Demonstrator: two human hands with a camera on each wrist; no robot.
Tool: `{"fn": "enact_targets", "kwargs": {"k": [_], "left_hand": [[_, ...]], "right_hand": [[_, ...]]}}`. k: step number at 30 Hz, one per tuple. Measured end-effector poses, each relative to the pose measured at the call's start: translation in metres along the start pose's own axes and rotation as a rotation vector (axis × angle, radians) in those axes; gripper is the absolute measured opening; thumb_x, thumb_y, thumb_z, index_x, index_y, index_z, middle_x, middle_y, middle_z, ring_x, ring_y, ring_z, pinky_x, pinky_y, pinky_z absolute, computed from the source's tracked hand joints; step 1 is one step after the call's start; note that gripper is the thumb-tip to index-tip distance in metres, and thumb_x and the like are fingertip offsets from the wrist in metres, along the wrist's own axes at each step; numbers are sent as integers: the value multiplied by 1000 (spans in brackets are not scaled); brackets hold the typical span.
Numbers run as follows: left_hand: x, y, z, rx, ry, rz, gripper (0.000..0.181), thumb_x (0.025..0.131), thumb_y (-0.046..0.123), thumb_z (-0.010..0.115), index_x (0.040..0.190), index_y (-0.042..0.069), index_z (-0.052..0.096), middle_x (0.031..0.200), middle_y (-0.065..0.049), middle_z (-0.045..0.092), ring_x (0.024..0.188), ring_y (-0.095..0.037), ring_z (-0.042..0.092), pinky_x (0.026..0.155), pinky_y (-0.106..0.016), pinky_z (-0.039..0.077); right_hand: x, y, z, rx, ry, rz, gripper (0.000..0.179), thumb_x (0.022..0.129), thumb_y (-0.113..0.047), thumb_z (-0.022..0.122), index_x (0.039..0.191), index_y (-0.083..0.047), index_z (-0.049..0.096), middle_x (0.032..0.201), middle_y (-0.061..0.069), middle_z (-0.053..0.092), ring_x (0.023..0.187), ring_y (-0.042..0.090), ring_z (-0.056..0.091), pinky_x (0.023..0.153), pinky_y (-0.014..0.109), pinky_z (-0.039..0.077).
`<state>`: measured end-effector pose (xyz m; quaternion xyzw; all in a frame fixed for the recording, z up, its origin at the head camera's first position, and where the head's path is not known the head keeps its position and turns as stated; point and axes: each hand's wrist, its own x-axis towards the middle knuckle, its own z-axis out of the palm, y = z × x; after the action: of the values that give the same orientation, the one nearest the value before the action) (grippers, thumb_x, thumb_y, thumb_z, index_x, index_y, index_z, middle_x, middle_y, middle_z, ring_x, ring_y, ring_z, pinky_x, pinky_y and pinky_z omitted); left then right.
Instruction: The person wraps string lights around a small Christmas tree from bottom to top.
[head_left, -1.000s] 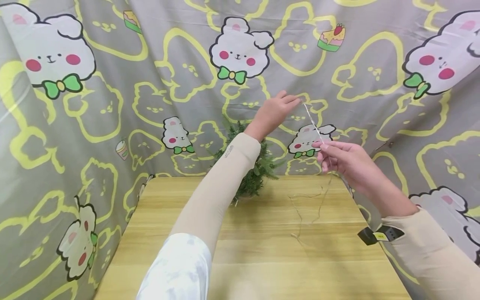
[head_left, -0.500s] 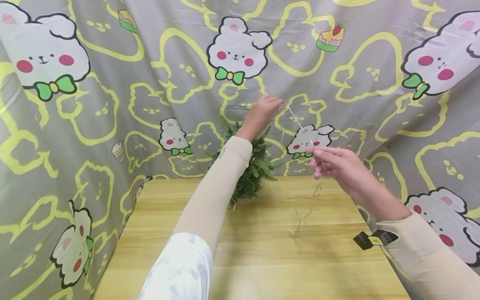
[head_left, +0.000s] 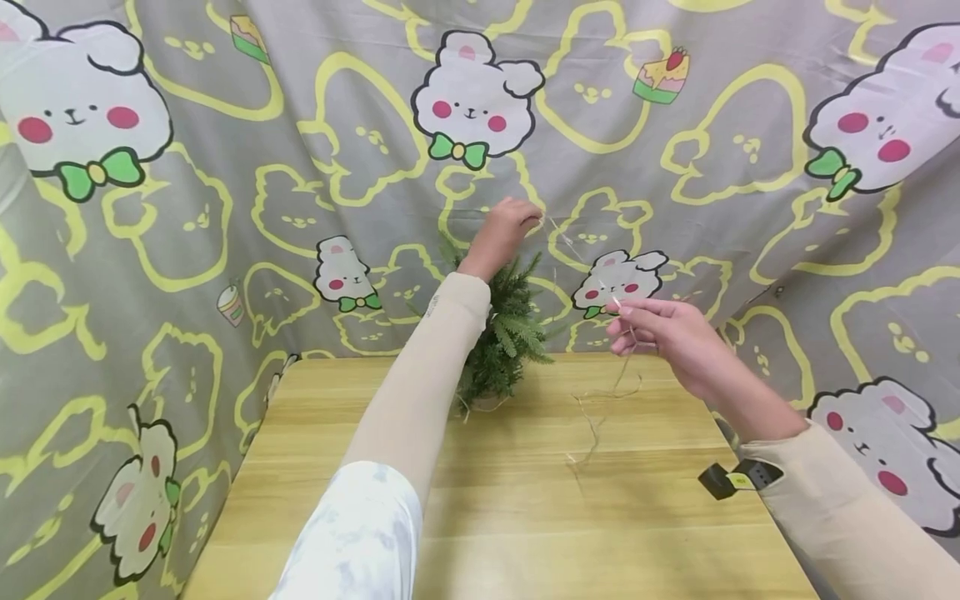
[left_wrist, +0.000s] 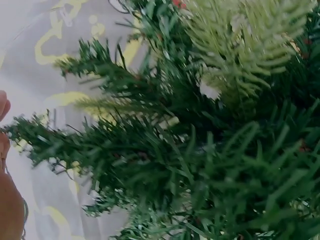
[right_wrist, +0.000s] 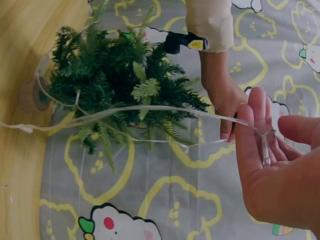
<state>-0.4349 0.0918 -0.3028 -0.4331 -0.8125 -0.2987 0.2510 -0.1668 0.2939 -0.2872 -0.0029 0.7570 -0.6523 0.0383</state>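
A small artificial Christmas tree [head_left: 506,342] with a round wooden base [right_wrist: 34,95] stands at the back of the table. Above its top, my left hand [head_left: 501,237] pinches a thin wire of fairy lights [head_left: 577,250]. In the left wrist view, green branches [left_wrist: 165,140] fill most of the picture, and only a sliver of hand shows at the left edge. To the right of the tree, my right hand [head_left: 671,333] holds the same string between thumb and fingers. In the right wrist view, a tiny clear bulb [right_wrist: 266,157] hangs by its palm.
The string's slack trails down onto the wooden table [head_left: 525,508] right of the tree. Close behind the table hangs a grey curtain [head_left: 405,83] with rabbit prints. A black device [head_left: 738,479] is strapped at the right wrist.
My left hand has moved left and down, closer over the tree top, drawing the string along. The right hand has shifted slightly left and down.
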Motion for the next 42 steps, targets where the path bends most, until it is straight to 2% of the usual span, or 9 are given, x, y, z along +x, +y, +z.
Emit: {"fn": "enact_targets", "kwargs": {"k": [4,10,12,15,18,19,25,32,42], "left_hand": [[0,-7,0,25,-44,-85,19,101,14,61,113,7,75,109,-6,74,102,-21,62,97,-29,48],[7,-12,-6,-3,-96,-200,27,102,13,61,126,7,70,123,-9,72,111,-22,63,103,-30,47],[9,-13,-7,-97,-130,-276,29,103,14,60,130,8,69,129,-7,70,102,-22,63,96,-33,49],[8,-15,-9,-276,-158,-424,30,103,20,60,132,13,68,135,-2,67,107,-16,65,98,-31,50],[6,-16,-8,-425,-118,-530,27,102,24,63,125,14,72,129,0,69,107,-17,66,93,-32,53],[5,-16,-8,-453,-90,-537,24,101,24,64,121,12,72,124,-3,70,114,-18,65,93,-32,53],[2,-22,-7,-585,36,-583,22,97,14,70,115,6,61,108,-10,68,102,-22,64,84,-31,52],[5,-27,-4,-482,-18,-563,17,97,22,70,105,8,75,107,-8,74,105,-25,68,84,-34,53],[18,-21,3,-464,-32,-547,17,98,25,69,105,12,77,108,-3,75,102,-16,67,88,-33,53]], "right_hand": [[0,5,-1,-35,8,8,35,102,-29,63,127,-4,60,90,-4,74,79,12,73,81,27,59],[2,7,-1,-20,37,0,30,103,-23,61,124,-2,60,87,-3,71,76,12,72,79,27,60],[3,7,-1,-11,54,-6,29,102,-23,62,123,-4,60,86,-3,71,75,12,71,78,27,60],[7,6,0,-3,78,-17,27,101,-26,64,120,-6,62,84,-3,70,73,11,70,77,26,59],[10,4,1,-6,88,-23,28,101,-26,64,119,-6,62,84,-2,70,71,11,70,76,26,59],[11,3,1,-10,90,-24,29,101,-27,64,120,-6,62,84,-2,70,71,11,70,77,25,59],[16,3,2,-20,98,-27,31,100,-30,65,118,-5,63,84,-2,69,71,12,70,77,25,59],[13,2,-4,49,143,-42,27,98,-31,68,111,-7,67,81,-3,69,70,12,69,75,25,58],[10,2,-7,266,202,-142,14,98,-21,68,97,-6,70,75,1,68,62,13,66,66,26,59]]}}
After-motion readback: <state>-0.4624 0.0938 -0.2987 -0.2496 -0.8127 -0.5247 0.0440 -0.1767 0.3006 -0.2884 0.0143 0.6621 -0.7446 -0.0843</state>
